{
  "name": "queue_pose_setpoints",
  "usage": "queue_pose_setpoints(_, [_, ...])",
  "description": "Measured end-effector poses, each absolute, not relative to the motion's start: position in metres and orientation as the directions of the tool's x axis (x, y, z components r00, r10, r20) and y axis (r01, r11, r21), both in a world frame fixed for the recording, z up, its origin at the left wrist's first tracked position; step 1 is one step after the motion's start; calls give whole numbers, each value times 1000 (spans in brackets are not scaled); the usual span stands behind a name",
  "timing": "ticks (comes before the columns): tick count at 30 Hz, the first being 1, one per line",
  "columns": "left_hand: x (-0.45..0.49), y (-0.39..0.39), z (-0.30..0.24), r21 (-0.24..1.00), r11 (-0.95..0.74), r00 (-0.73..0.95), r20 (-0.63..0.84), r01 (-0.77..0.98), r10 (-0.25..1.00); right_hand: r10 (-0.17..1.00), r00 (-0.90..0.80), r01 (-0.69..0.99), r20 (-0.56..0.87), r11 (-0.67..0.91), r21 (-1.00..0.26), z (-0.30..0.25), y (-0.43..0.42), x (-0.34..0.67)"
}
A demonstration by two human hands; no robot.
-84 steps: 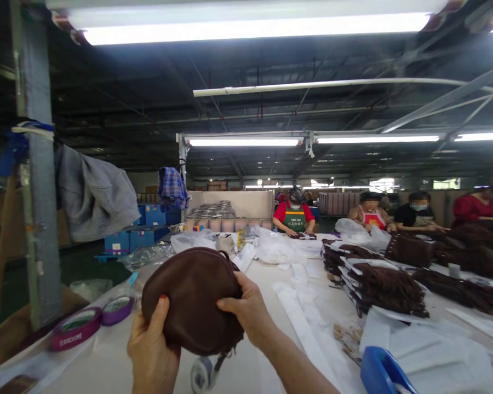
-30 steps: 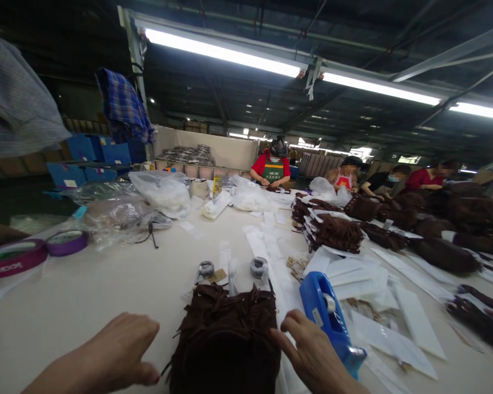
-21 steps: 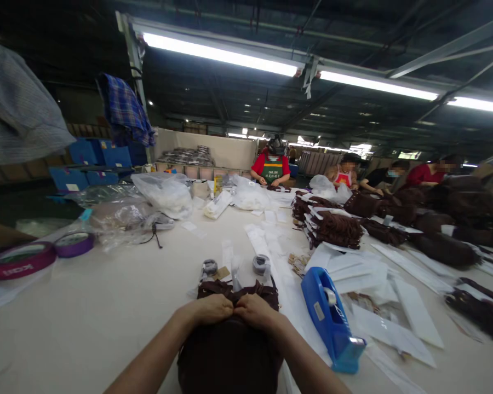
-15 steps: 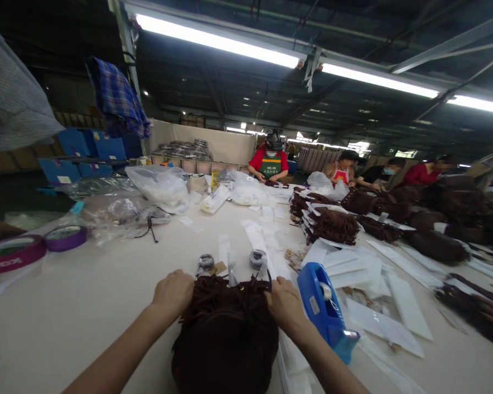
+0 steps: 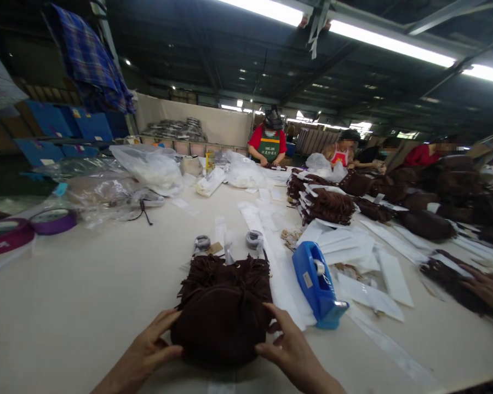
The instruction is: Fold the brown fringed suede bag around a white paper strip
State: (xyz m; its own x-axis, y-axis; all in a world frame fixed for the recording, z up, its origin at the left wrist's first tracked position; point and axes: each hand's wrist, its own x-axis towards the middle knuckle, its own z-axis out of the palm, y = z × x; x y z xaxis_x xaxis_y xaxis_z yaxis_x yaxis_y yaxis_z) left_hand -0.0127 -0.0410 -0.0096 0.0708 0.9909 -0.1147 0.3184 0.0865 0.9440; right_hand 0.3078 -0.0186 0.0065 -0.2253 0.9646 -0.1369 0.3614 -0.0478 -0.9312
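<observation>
A dark brown fringed bag (image 5: 219, 323) lies on the table in front of me, its rounded base towards me and its fringed top pointing away. My left hand (image 5: 154, 342) grips the bag's lower left side, thumb near the base and fingers along the edge. On the opposite side my right hand (image 5: 285, 339) holds the bag between thumb and fingers, some fingertips hidden beside it. Just beyond the fringe are two grey wrapped coils, one on the left (image 5: 202, 243) and one on the right (image 5: 254, 239). A blue tape dispenser (image 5: 318, 287) stands right of the bag.
White paper strips (image 5: 347, 243) and stacked brown fringed pieces (image 5: 326, 205) lie at the right. Purple tape rolls (image 5: 53, 221) and clear plastic bags (image 5: 102, 194) are on the left. Another person's hand (image 5: 487, 287) touches a brown item at the far right. Co-workers sit beyond.
Both my hands have moved from the fringed top of the bag down to its lower sides, nearer to me. The camera view has tilted down, and more of the bag shows.
</observation>
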Motion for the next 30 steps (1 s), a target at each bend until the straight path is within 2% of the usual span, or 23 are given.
queue_pose_setpoints(2, [0, -37, -13, 983, 135, 24, -139, 123, 990, 959, -232, 131, -166, -138, -982, 0, -13, 298])
queue_pose_setpoints(5, [17, -28, -6, 969, 205, -31, -211, -135, 977, 936, -289, -185, -200, -259, -948, 2, 1, 288])
queue_pose_setpoints(9, [36, -12, 11, 903, 186, -109, -245, -387, 963, 932, -320, -310, -168, -271, -911, 13, 19, 288])
queue_pose_setpoints(12, [46, -2, 25, 865, 170, -93, -241, -472, 966, 908, -367, -336, -201, -331, -882, 16, 27, 293])
queue_pose_setpoints(15, [49, 5, 37, 900, 177, -108, -238, -398, 965, 911, -317, -324, -263, -365, -873, 13, 28, 297])
queue_pose_setpoints(18, [44, 6, 46, 965, 160, -215, -205, -208, 955, 952, -155, -311, -265, -302, -901, 9, 26, 294])
queue_pose_setpoints(21, [37, 4, 39, 980, 141, -353, -84, 140, 932, 979, -16, -263, -205, -202, -943, 0, 24, 284])
queue_pose_setpoints(24, [31, 3, 13, 851, 228, -400, -23, 473, 916, 979, 93, -48, -183, -180, -983, -17, 24, 271])
queue_pose_setpoints(26, [26, 2, -4, 821, 245, -383, -35, 516, 923, 979, 142, 141, -145, -165, -976, -27, 26, 266])
queue_pose_setpoints(30, [14, 0, -15, 878, 152, -213, -59, 454, 975, 990, 107, 407, -87, -123, -905, -36, 29, 271])
